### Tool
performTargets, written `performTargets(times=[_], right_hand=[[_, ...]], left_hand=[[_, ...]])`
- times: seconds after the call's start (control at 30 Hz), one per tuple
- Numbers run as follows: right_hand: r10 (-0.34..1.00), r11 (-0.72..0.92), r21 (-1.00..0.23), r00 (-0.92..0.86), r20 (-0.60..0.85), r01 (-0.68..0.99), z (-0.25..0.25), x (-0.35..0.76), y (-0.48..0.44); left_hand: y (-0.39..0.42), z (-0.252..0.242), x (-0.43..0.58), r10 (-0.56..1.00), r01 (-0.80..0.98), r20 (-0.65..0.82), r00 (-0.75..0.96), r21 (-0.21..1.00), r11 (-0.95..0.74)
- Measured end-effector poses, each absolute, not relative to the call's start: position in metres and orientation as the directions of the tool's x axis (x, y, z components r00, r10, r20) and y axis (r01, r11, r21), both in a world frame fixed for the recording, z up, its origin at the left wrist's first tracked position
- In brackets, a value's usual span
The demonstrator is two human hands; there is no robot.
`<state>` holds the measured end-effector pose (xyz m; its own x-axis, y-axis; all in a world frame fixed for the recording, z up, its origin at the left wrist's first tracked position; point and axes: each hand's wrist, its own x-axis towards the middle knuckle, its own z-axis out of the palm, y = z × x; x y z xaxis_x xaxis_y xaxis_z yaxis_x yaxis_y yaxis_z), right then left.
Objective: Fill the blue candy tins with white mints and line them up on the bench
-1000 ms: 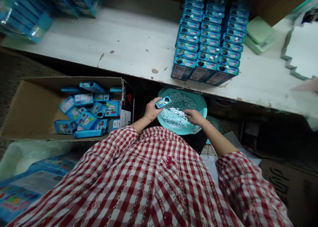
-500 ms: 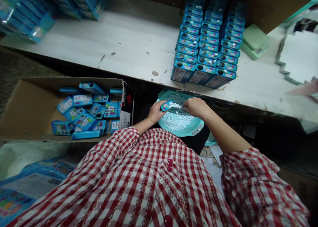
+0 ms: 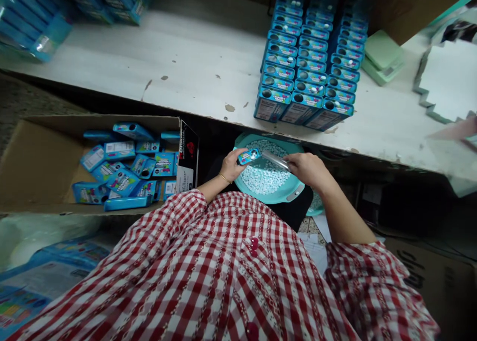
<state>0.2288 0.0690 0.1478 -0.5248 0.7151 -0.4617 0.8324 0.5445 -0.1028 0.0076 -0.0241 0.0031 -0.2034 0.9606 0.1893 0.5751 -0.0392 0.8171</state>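
My left hand (image 3: 231, 167) is closed around a small blue candy box (image 3: 248, 156), held above the left part of a turquoise basin (image 3: 285, 198). A round opening shows at the top of the box. My right hand (image 3: 308, 170) grips a silver metal scoop (image 3: 276, 159), its front end pointing left, close to the box. No candies can be made out in the scoop. Small white candies (image 3: 263, 181) spread over the bottom of the basin, which rests on my lap.
Three rows of upright blue boxes (image 3: 307, 100) stand on the white table (image 3: 201, 67), near a pale green container (image 3: 382, 57). To the left, a cardboard carton (image 3: 44, 167) holds several loose blue boxes. More blue packs (image 3: 33, 23) sit at the table's far left.
The white candies seen between scoop and box are gone from there. My right hand has moved slightly right and down, and the scoop now shows plainly. My left hand still holds the box.
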Motion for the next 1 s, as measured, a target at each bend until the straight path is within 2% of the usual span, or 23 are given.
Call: performTargets(times=[0.13,0.3,0.53,0.67,0.8,0.83,0.9,1.0], right_hand=[[0.799,0.4,-0.094,-0.397,-0.452,0.912,0.11,0.243,0.07],[0.744,0.403,-0.14,-0.413,-0.526,0.904,0.057,0.247,0.057],[0.832,0.316,-0.102,-0.328,-0.447,0.943,0.05,0.307,0.014],[0.816,0.346,-0.218,-0.407,-0.41,0.913,0.035,0.315,0.001],[0.843,0.334,-0.459,-0.479,-0.246,0.823,0.024,0.283,0.01],[0.836,0.324,-0.496,-0.489,-0.248,0.806,0.021,0.272,0.013],[0.791,0.248,-0.511,-0.477,-0.384,0.823,0.013,0.249,0.018],[0.688,0.112,-0.468,-0.408,-0.6,0.877,-0.006,0.215,0.014]], left_hand=[[-0.024,0.007,0.002,0.953,0.596,0.216,-0.211,0.802,-0.05],[-0.022,0.01,-0.004,0.947,0.54,0.2,-0.25,0.841,-0.036],[-0.027,0.013,0.004,0.95,0.364,0.11,-0.292,0.931,0.004],[-0.031,0.013,0.022,0.971,0.345,0.09,-0.22,0.939,-0.009],[-0.034,0.02,0.027,0.975,0.258,0.121,-0.187,0.964,-0.071],[-0.035,0.022,0.025,0.972,0.236,0.133,-0.196,0.968,-0.085],[-0.036,0.026,0.02,0.968,0.207,0.152,-0.202,0.972,-0.109],[-0.039,0.026,0.012,0.962,0.187,0.161,-0.22,0.975,-0.12]])
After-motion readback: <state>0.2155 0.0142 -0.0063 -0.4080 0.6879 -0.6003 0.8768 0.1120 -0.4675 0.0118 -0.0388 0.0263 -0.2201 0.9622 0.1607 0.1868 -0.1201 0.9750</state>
